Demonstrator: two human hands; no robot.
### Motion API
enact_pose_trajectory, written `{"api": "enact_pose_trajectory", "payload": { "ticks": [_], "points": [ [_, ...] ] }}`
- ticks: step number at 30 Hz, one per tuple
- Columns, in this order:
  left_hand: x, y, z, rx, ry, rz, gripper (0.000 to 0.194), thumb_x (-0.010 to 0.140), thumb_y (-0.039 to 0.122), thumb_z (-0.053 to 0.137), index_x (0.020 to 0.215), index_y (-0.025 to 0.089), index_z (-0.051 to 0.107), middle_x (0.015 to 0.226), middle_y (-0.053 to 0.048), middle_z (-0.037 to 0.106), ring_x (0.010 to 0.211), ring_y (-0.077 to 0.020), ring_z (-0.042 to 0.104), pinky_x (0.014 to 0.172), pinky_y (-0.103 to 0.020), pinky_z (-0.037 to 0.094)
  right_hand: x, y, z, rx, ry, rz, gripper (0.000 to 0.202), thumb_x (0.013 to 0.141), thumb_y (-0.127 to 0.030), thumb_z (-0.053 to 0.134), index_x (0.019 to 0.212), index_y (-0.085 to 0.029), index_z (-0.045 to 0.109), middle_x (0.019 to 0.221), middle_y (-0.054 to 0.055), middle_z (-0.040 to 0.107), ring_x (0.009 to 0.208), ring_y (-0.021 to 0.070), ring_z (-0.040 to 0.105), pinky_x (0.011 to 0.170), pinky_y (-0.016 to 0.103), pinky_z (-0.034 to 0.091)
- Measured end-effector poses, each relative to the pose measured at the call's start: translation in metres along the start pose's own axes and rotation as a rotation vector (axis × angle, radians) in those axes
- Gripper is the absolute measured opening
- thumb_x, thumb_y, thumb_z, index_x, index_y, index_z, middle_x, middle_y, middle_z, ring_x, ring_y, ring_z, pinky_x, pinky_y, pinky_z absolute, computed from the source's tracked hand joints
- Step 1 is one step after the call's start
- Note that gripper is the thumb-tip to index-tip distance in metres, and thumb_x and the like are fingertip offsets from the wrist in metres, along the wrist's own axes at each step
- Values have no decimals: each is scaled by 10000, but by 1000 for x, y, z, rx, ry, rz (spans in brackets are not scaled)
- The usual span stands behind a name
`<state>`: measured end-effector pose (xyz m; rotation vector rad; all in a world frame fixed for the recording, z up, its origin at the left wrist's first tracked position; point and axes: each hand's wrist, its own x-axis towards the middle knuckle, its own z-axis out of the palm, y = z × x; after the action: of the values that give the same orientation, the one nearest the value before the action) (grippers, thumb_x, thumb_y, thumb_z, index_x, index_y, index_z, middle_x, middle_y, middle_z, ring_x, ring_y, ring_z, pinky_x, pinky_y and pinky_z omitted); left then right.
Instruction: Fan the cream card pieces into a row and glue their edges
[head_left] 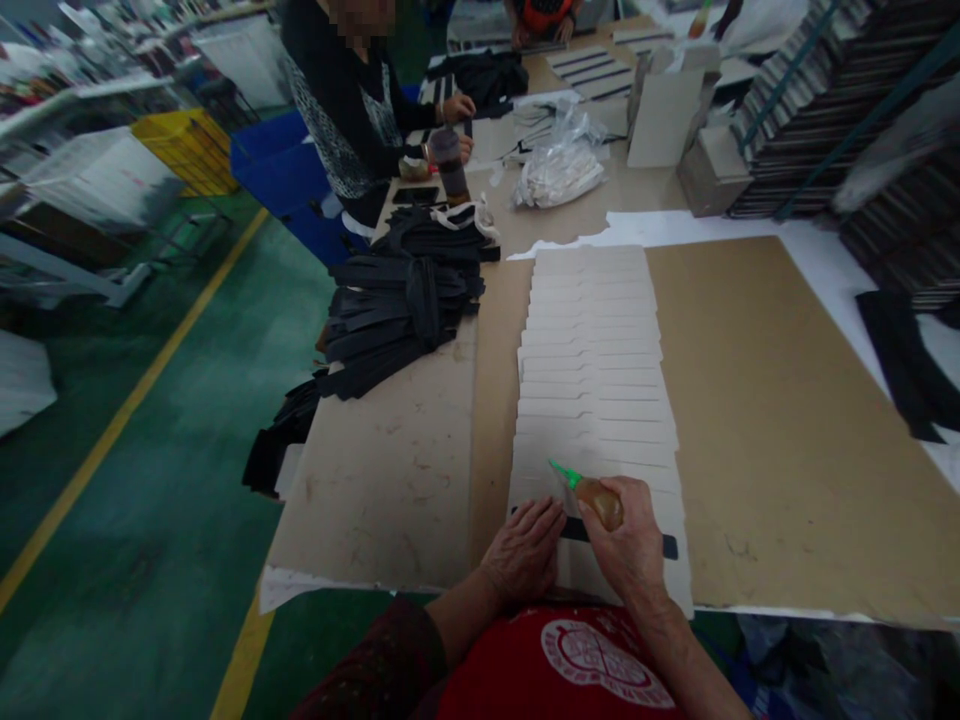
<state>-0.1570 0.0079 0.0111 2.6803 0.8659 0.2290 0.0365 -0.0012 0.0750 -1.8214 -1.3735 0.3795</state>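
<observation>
My right hand (630,540) is wrapped round a glue bottle (602,502) of brown liquid, whose green nozzle points up and left over the pale boards. My left hand (529,545) lies flat, fingers together and stretched out, on the nearest board beside a black strip (576,529). That strip runs across the board and passes partly behind both hands. Away from me stretches a long row of overlapping pale cardboard sheets (592,345), each showing a narrow edge. Whether the nozzle tip touches the card, I cannot tell.
Black fabric strips (409,305) are heaped on the table's left. Brown board (795,430) covers the right side. Farther back are a clear plastic bag (562,165), a dark bottle (448,165) and a co-worker (345,110). Stacked boards (825,110) rise at the back right.
</observation>
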Motion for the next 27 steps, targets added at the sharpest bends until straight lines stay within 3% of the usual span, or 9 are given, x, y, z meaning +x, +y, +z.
{"api": "enact_pose_trajectory", "payload": {
  "ticks": [9, 17, 27],
  "points": [
    [1, -1, -1, -55, -41, 15, 653, 892, 303, 484, 1497, 99, 348, 1547, -110, 402, 1468, -256, 267, 1225, -431, 215, 6, -14, 16, 31, -67, -30, 234, 825, -267, 648, 1032, -230, 546, 1016, 69, 564, 963, 240, 552, 851, 423, 517],
    [0, -4, 3, -72, -88, 13, 659, 882, 354, 526, 1484, 125, 384, 1527, -138, 419, 1463, -288, 279, 1229, -439, 191, 9, -24, 29, 54, -110, -32, 250, 804, -229, 649, 1032, -223, 548, 1018, 66, 568, 964, 237, 556, 865, 413, 511],
    [-2, -3, 4, -47, -35, 25, 632, 883, 259, 466, 1489, 118, 362, 1569, -86, 370, 1474, -263, 254, 1226, -437, 203, 0, -7, 2, -17, -33, 27, 238, 831, -334, 641, 1031, -231, 561, 1019, 62, 572, 958, 241, 563, 849, 417, 505]
  ]
}}
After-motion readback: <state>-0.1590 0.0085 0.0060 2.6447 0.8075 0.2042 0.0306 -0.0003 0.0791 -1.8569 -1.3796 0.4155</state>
